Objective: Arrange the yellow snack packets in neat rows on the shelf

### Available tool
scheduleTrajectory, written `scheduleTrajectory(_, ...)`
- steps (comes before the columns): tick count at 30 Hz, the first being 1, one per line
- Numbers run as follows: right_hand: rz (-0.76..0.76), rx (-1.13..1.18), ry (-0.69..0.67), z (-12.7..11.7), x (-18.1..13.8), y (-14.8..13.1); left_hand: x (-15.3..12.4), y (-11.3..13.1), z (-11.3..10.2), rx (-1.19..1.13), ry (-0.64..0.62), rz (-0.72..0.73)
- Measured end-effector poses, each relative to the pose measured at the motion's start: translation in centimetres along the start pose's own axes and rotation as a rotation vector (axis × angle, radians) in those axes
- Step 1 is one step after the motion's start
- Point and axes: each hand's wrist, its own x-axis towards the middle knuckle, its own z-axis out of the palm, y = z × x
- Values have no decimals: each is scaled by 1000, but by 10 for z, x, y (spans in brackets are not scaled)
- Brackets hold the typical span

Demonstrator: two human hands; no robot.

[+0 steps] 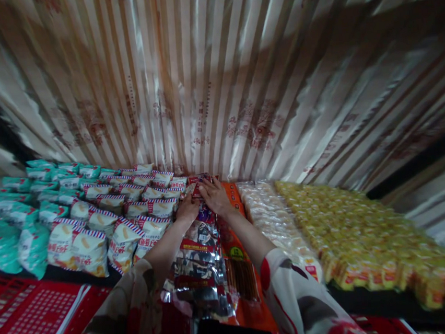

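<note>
My right hand (215,196) rests with fingers stretched over a small dark red snack packet (198,190) at the back of a row by the wall. At that packet's left edge, my left hand (187,208) has its fingers bent round it. Below my hands, the row continues toward me with shiny dark brown and silver snack packets (199,253), lying flat and overlapping. Close beside my right forearm runs a column of orange packets (236,249) with a see-through window. The fingertips are dim and slightly blurred.
White chip bags (113,240) and teal bags (31,227) stand in rows at left. To the right lie clear-wrapped white packets (272,217) and many yellow ones (355,233). Red perforated baskets (32,311) line the front. Striped printed sheeting (205,74) covers the back.
</note>
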Motion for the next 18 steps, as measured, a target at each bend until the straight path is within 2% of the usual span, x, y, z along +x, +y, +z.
scheduleTrajectory(8, -68, -193, -262, 10, 32, -7, 3, -3, 0, -33, -37, 118)
scheduleTrajectory(15, -43, -279, -176, 1, 35, -7, 0, -2, 2, 27, 29, 26)
scheduleTrajectory(18, -13, -241, -157, 0, 33, -3, -5, 0, 2, 104, 59, 33)
